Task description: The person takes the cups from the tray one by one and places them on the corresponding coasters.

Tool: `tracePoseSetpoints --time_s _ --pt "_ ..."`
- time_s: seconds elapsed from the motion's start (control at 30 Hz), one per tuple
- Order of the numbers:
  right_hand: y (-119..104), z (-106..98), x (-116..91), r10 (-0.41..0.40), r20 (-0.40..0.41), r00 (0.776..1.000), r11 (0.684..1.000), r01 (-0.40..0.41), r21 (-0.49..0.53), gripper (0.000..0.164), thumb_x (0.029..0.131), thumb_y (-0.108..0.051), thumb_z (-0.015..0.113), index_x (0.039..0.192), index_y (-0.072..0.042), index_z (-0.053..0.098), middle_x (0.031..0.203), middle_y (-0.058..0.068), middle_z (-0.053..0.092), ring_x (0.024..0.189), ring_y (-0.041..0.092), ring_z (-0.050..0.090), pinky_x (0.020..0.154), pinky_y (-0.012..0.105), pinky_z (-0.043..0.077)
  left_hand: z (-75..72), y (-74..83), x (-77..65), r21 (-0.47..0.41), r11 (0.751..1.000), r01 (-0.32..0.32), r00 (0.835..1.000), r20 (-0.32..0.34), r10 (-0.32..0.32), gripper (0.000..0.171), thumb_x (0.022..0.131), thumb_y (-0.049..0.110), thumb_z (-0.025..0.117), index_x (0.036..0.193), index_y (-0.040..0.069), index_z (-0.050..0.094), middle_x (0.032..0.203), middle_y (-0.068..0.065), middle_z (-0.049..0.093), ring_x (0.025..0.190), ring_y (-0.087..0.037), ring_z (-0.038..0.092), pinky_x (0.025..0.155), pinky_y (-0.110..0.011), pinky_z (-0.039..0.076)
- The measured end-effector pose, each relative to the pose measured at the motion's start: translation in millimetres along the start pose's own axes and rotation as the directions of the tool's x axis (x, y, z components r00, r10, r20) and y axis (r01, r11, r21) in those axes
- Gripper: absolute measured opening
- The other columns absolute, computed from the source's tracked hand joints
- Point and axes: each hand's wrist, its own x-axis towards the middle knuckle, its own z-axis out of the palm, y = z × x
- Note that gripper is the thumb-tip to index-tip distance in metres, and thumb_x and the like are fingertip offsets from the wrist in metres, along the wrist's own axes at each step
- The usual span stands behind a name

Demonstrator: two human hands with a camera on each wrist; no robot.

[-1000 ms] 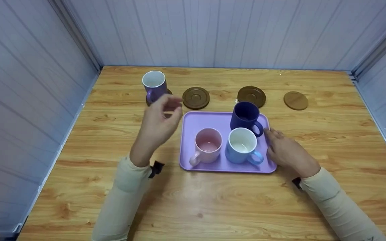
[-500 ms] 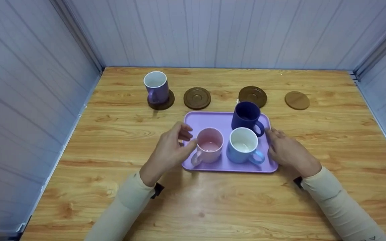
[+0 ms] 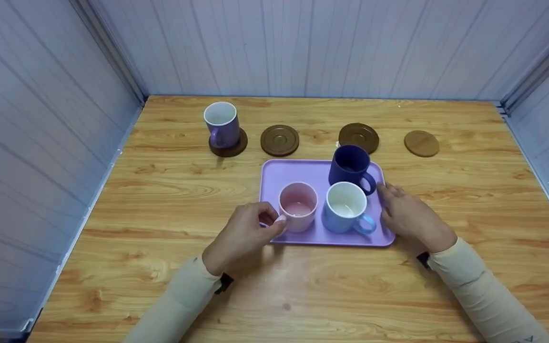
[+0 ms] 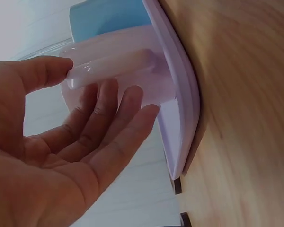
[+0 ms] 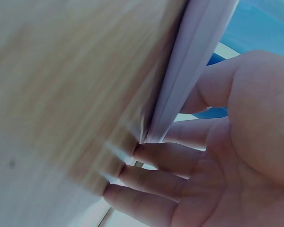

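Observation:
A lilac tray point(image 3: 293, 169) carries a pink mug point(image 3: 301, 223), a light blue mug point(image 3: 335, 223) and a navy mug point(image 3: 340, 174). At the pink mug's left, my left hand point(image 3: 246, 231) pinches its handle point(image 4: 109, 68). In the left wrist view the thumb lies on the handle's upper end and the other fingers curl around its far side. My right hand point(image 3: 411, 216) rests against the tray's right rim, its fingers fairly straight. From the right wrist, several fingertips touch the table beside the rim, while the thumb reaches over to the tray's inner side.
Behind the tray stands a purple mug point(image 3: 227, 129) on a dark round coaster point(image 3: 229, 151). Two more dark coasters, a middle one point(image 3: 279, 140) and one partly behind the navy mug point(image 3: 360, 134), lie along the back, with a lighter wooden coaster point(image 3: 421, 143) at right. Panel walls enclose the table.
My left hand has come down from beside the purple mug to the pink mug's handle, and its thumb and fingers have closed there. The right hand has stayed at the tray's rim.

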Motion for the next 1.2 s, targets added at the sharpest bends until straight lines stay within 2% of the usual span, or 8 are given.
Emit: tracePoseSetpoints --time_s 0.13,0.27,0.4,0.6,0.73,0.87,1.0,1.2 --pt "-0.4 -0.6 0.1 0.004 0.006 1.000 1.000 -0.004 0.000 0.060 0.100 -0.012 0.046 0.154 0.012 0.035 0.154 0.039 0.037 0.140 0.058 0.039 0.114 0.066 0.034 2.1 -1.4 1.4 -0.016 1.000 -0.015 0.999 0.036 0.016 0.020 0.097 0.024 0.070 0.084 0.010 0.075 0.076 0.009 0.069 0.075 -0.007 0.063 0.068 -0.025 0.053" --pt "-0.5 -0.9 0.1 -0.002 0.002 1.000 1.000 0.002 -0.009 0.060 0.100 -0.012 0.047 0.153 0.013 0.035 0.153 0.040 0.038 0.140 0.058 0.040 0.113 0.067 0.034 2.2 -1.2 1.0 -0.050 0.999 0.001 0.997 0.080 0.003 0.025 0.100 0.022 0.066 0.083 0.005 0.075 0.073 0.000 0.067 0.068 -0.008 0.053 0.062 -0.025 0.044" --pt "-0.4 -0.6 0.1 -0.007 -0.003 1.000 1.000 0.007 -0.011 0.059 0.100 -0.012 0.047 0.153 0.013 0.036 0.152 0.040 0.039 0.139 0.058 0.040 0.113 0.066 0.034 1.9 -0.4 -0.1 -0.088 0.996 0.030 0.995 0.098 -0.022 0.021 0.100 0.017 0.067 0.088 0.003 0.077 0.083 -0.011 0.073 0.072 -0.011 0.057 0.065 -0.028 0.047" --pt "-1.1 0.0 0.0 -0.003 0.006 1.000 1.000 0.003 -0.005 0.060 0.101 -0.012 0.047 0.154 0.013 0.035 0.153 0.040 0.037 0.141 0.058 0.039 0.115 0.065 0.033 3.6 0.6 -1.2 -0.058 0.998 0.034 0.997 0.078 -0.029 0.020 0.100 0.015 0.066 0.088 0.002 0.075 0.082 -0.011 0.073 0.072 -0.010 0.057 0.065 -0.028 0.048" --pt "-0.2 0.1 0.6 -0.009 -0.003 1.000 1.000 0.009 -0.003 0.060 0.099 -0.011 0.046 0.153 0.014 0.036 0.153 0.040 0.038 0.140 0.058 0.040 0.115 0.065 0.034 2.4 0.7 1.3 -0.026 0.999 0.020 0.999 0.032 -0.020 0.019 0.100 0.014 0.067 0.085 0.003 0.074 0.079 -0.004 0.071 0.074 -0.010 0.060 0.067 -0.029 0.049" --pt "1.2 0.4 0.8 -0.023 -0.017 1.000 1.000 0.023 -0.003 0.060 0.098 -0.010 0.045 0.151 0.016 0.036 0.151 0.041 0.040 0.139 0.059 0.041 0.115 0.064 0.034 0.6 -2.1 6.0 0.018 1.000 0.001 0.999 -0.038 0.000 0.017 0.098 0.011 0.069 0.083 0.005 0.075 0.074 0.005 0.065 0.072 -0.008 0.056 0.064 -0.026 0.046" --pt "1.5 0.5 0.3 -0.021 -0.001 1.000 1.000 0.021 -0.007 0.060 0.099 -0.011 0.045 0.153 0.015 0.034 0.153 0.040 0.037 0.140 0.059 0.039 0.116 0.063 0.033 -0.9 -2.7 9.7 0.057 0.998 0.001 0.996 -0.084 0.004 0.013 0.095 0.007 0.069 0.084 0.005 0.076 0.072 0.005 0.062 0.067 -0.008 0.053 0.059 -0.024 0.042" --pt "1.1 0.5 0.0 -0.033 -0.007 0.999 0.999 0.033 -0.015 0.060 0.100 -0.012 0.044 0.153 0.015 0.034 0.153 0.040 0.038 0.140 0.058 0.039 0.116 0.063 0.033 -12.6 9.2 18.4 0.033 0.999 0.010 0.986 -0.167 -0.005 0.014 0.097 0.007 0.068 0.089 0.005 0.079 0.078 0.001 0.070 0.074 -0.013 0.061 0.065 -0.028 0.050"
